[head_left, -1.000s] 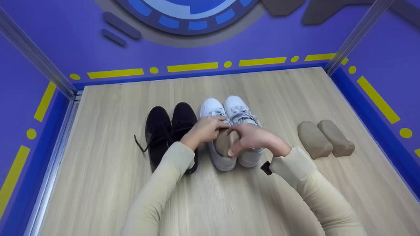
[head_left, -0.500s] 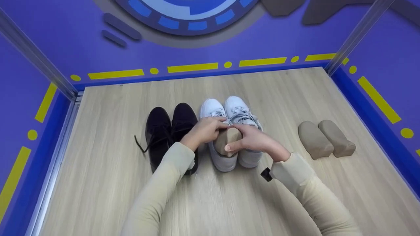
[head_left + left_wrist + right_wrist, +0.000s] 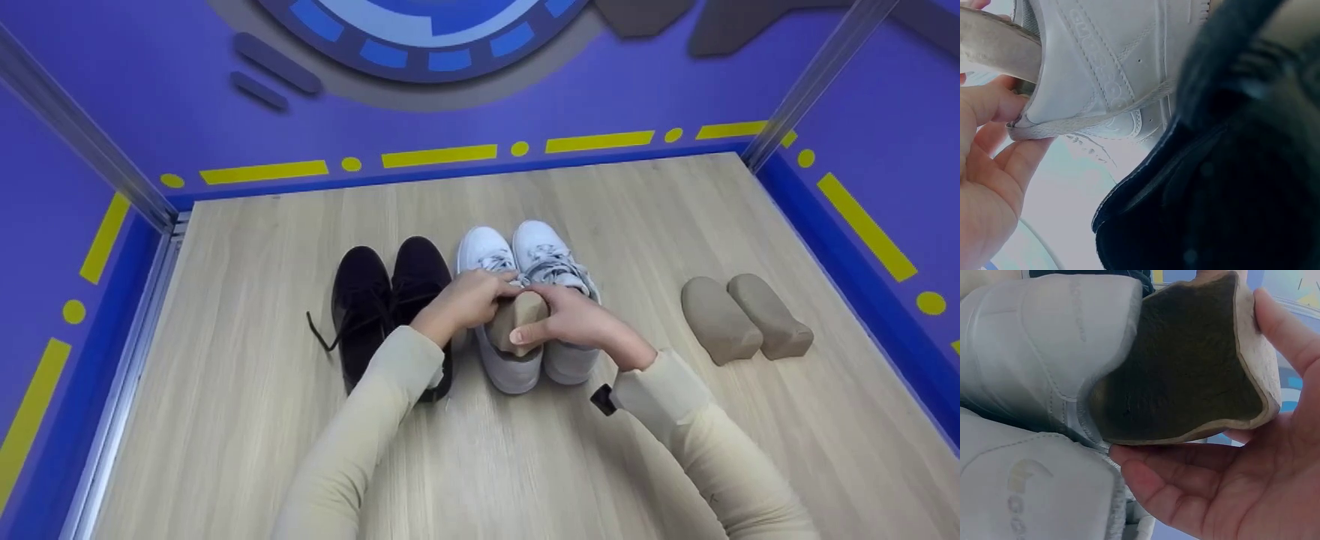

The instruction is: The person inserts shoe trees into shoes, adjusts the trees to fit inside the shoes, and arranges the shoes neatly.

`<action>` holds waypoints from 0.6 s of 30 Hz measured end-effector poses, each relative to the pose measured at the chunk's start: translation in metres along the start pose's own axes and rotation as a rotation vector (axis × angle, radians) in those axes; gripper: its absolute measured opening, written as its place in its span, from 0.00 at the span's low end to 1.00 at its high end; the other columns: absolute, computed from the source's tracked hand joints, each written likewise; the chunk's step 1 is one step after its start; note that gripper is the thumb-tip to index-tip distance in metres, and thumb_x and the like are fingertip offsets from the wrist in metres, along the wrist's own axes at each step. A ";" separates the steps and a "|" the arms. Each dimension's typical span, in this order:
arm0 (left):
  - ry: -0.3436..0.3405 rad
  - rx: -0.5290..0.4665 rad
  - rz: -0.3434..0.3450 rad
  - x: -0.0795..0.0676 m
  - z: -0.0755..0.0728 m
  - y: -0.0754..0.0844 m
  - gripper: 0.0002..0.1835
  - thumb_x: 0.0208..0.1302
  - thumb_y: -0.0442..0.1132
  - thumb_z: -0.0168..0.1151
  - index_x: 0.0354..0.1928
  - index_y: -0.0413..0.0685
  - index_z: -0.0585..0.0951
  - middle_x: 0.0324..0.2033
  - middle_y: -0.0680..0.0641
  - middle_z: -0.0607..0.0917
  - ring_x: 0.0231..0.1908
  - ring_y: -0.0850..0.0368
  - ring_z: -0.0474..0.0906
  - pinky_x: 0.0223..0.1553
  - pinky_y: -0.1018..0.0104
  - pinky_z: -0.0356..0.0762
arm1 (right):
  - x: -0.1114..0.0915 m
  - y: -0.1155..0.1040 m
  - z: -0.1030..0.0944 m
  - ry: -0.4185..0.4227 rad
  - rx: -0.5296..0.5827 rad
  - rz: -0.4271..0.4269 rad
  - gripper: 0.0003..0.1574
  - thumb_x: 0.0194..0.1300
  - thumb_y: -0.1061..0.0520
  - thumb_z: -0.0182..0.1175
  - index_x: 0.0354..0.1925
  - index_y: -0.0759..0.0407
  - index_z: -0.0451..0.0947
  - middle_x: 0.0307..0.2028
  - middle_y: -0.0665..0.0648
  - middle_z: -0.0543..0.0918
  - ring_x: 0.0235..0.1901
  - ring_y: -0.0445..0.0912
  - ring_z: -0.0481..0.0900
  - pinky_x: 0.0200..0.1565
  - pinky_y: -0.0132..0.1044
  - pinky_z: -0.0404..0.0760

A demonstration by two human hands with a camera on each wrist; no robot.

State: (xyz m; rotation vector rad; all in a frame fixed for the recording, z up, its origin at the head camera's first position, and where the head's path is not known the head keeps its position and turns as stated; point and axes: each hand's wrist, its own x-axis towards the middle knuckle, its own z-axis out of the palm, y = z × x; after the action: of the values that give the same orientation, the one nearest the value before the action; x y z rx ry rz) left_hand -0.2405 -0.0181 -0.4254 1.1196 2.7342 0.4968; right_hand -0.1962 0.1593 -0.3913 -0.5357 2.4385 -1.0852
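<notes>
Two white lace-up sneakers stand side by side, toes toward the back wall. My left hand point(image 3: 469, 298) grips the opening of the left white sneaker point(image 3: 510, 373); in the left wrist view its fingers point(image 3: 1022, 160) pinch the edge beside a lace. Between thumb and fingers, my right hand point(image 3: 570, 319) holds a brown molded shoe insert point(image 3: 1185, 365). The insert's front end is inside the left sneaker, its toe hidden there. Its rear end sticks up, and its dark hollow shows in the right wrist view. The right white sneaker point(image 3: 537, 244) stands against the left one.
A pair of black lace-up shoes point(image 3: 361, 281) stands just left of the white pair, one lace trailing out. Two more brown shoe inserts point(image 3: 718, 321) lie at the right. Blue-purple walls point(image 3: 450, 127) enclose the wood-grain surface point(image 3: 247, 300) at the back and sides.
The shoe insert has tilted, its rear end rising, and then shifted slightly left. My right thumb moved up along it with the hand. My left hand stays at the sneaker's opening.
</notes>
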 end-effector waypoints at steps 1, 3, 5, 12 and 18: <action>0.001 0.002 0.003 0.000 0.000 0.000 0.27 0.49 0.24 0.50 0.52 0.54 0.76 0.57 0.47 0.71 0.54 0.50 0.71 0.55 0.60 0.68 | 0.000 0.001 0.000 0.002 0.003 0.001 0.40 0.42 0.44 0.68 0.53 0.57 0.69 0.47 0.57 0.77 0.45 0.48 0.74 0.48 0.43 0.70; 0.008 0.000 0.009 0.000 0.001 -0.001 0.27 0.49 0.24 0.50 0.52 0.53 0.77 0.57 0.47 0.72 0.54 0.50 0.71 0.55 0.60 0.68 | 0.000 0.002 0.001 0.007 0.007 0.000 0.39 0.43 0.44 0.67 0.53 0.57 0.70 0.46 0.56 0.77 0.44 0.48 0.74 0.47 0.42 0.71; 0.023 -0.011 0.009 -0.001 0.002 -0.001 0.26 0.50 0.24 0.50 0.51 0.53 0.77 0.57 0.47 0.72 0.54 0.50 0.71 0.55 0.59 0.68 | 0.000 0.003 0.002 0.019 0.012 0.002 0.38 0.43 0.43 0.67 0.52 0.56 0.70 0.45 0.56 0.78 0.44 0.48 0.74 0.47 0.42 0.71; 0.215 -0.058 0.039 -0.005 0.016 -0.005 0.18 0.51 0.26 0.51 0.42 0.48 0.80 0.49 0.49 0.79 0.52 0.56 0.74 0.54 0.64 0.69 | -0.001 0.009 0.008 0.073 0.028 -0.009 0.38 0.43 0.43 0.67 0.52 0.55 0.71 0.47 0.56 0.77 0.45 0.48 0.73 0.48 0.44 0.70; 0.356 -0.033 -0.021 -0.011 0.028 -0.005 0.16 0.50 0.29 0.54 0.44 0.48 0.76 0.46 0.50 0.80 0.46 0.56 0.77 0.47 0.64 0.73 | -0.005 0.013 0.012 0.105 0.032 0.008 0.39 0.42 0.42 0.67 0.51 0.56 0.71 0.45 0.56 0.78 0.44 0.47 0.74 0.48 0.43 0.70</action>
State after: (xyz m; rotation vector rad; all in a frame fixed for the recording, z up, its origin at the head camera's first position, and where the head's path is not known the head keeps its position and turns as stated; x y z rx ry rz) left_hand -0.2284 -0.0223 -0.4530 1.0837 3.0169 0.8061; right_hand -0.1882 0.1625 -0.4073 -0.4697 2.5059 -1.1741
